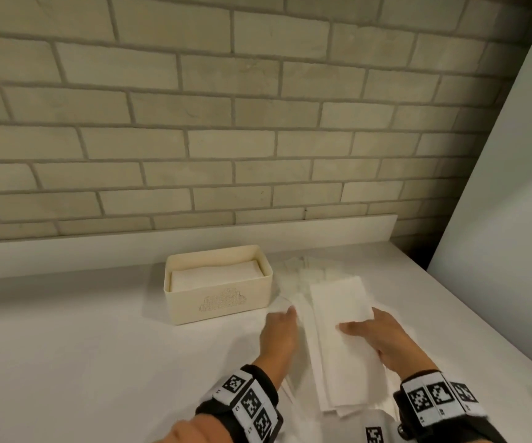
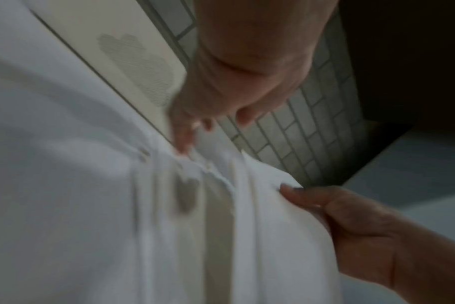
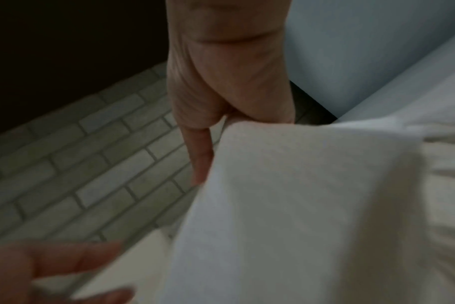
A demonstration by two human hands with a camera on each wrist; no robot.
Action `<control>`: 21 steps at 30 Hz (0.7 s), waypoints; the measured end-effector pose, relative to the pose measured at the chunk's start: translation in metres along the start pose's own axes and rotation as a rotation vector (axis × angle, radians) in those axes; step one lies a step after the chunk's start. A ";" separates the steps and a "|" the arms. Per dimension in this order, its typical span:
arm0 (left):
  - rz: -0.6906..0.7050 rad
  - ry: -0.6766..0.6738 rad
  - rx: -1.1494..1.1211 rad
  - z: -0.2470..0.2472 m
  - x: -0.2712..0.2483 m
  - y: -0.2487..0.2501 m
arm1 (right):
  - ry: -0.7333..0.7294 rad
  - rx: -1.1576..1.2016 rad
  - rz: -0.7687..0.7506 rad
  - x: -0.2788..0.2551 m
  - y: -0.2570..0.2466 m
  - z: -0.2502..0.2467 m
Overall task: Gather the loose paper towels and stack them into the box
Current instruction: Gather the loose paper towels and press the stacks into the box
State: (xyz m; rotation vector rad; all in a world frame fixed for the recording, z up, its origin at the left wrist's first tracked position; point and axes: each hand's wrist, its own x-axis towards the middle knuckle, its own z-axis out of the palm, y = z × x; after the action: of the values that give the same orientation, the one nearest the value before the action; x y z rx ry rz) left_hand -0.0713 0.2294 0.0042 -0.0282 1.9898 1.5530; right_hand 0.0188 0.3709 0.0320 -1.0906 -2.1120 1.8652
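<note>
A cream box [image 1: 216, 303] with a dotted cloud on its front stands on the white counter, a neat stack of paper towels [image 1: 216, 275] inside it. Loose white paper towels [image 1: 309, 276] lie spread just right of the box. My right hand [image 1: 354, 329] grips a small stack of towels [image 1: 338, 302], thumb on top and fingers hidden beneath; the right wrist view shows those towels [image 3: 299, 195] draped over that hand [image 3: 203, 164]. My left hand [image 1: 288, 314] pinches the raised edge of one loose towel [image 1: 282, 302] beside that stack; its fingertips [image 2: 182, 144] meet the paper.
A pale brick wall [image 1: 226, 123] runs behind the counter [image 1: 66, 346], with a low white ledge [image 1: 162, 247] at its foot. A tall white panel [image 1: 514, 219] closes off the right side. The counter's left half is bare white surface.
</note>
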 end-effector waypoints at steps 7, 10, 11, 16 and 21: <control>-0.240 0.225 0.043 -0.008 0.023 -0.030 | 0.143 -0.522 0.165 0.029 0.016 0.023; -0.227 0.197 0.047 -0.007 0.030 -0.029 | 0.106 -0.556 0.158 0.038 0.023 0.029; -0.212 0.161 0.048 -0.006 0.033 -0.030 | 0.089 -0.554 0.179 0.040 0.026 0.032; -0.122 0.045 0.038 -0.003 0.041 -0.039 | -0.015 -0.355 0.180 0.041 0.033 0.034; 0.034 -0.104 -0.231 -0.020 0.031 -0.027 | -0.064 -0.003 0.086 0.036 0.030 0.020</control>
State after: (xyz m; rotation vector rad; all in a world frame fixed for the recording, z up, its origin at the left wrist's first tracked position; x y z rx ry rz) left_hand -0.0958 0.2134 -0.0319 -0.0068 1.7319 1.7625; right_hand -0.0054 0.3752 -0.0123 -1.1553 -2.1350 1.9608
